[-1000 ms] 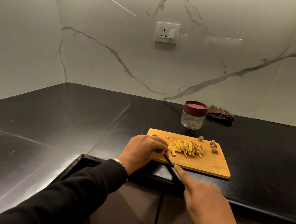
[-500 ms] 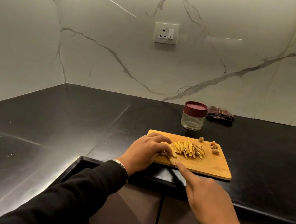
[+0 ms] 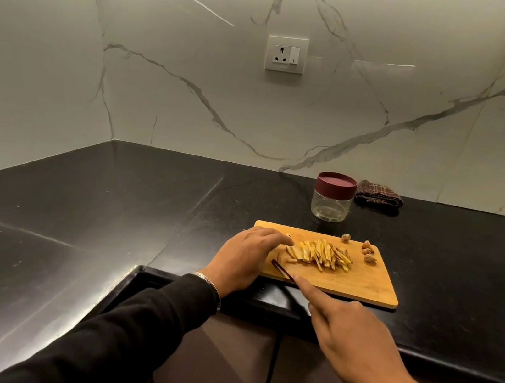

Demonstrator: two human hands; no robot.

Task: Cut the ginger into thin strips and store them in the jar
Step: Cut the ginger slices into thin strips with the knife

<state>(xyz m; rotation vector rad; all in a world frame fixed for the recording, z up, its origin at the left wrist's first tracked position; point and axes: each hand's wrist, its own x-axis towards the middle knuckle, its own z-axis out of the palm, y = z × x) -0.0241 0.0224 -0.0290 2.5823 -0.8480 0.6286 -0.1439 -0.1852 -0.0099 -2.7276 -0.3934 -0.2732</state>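
Head view: cutting stage, judged close to done. The ginger strips (image 3: pixel 320 255) lie heaped at the middle of the cutting board (image 3: pixel 362 285), their long axes running mostly toward and away from the person. The left hand (image 3: pixel 245 261) rests at the board's left end, fingers bent and reaching toward the left edge of the heap; whether a last uncut piece sits under the fingertips cannot be told. The right hand (image 3: pixel 350 339) grips the knife (image 3: pixel 281 269) with the forefinger laid along its spine — the dark blade points up and left, its tip just right of the left hand and just short of the heap. The left hand is the nearer to the ginger.

The jar (image 3: pixel 331 201) stands on the black bench (image 3: pixel 110 202) just behind the board, its maroon lid on; it looks empty, so the lid must come off before any strips go in. Knobbly offcuts (image 3: pixel 367 251) sit at the board's far right corner, apart from the heap. A folded checked cloth (image 3: pixel 379 193) lies right of the jar — clear of the path.
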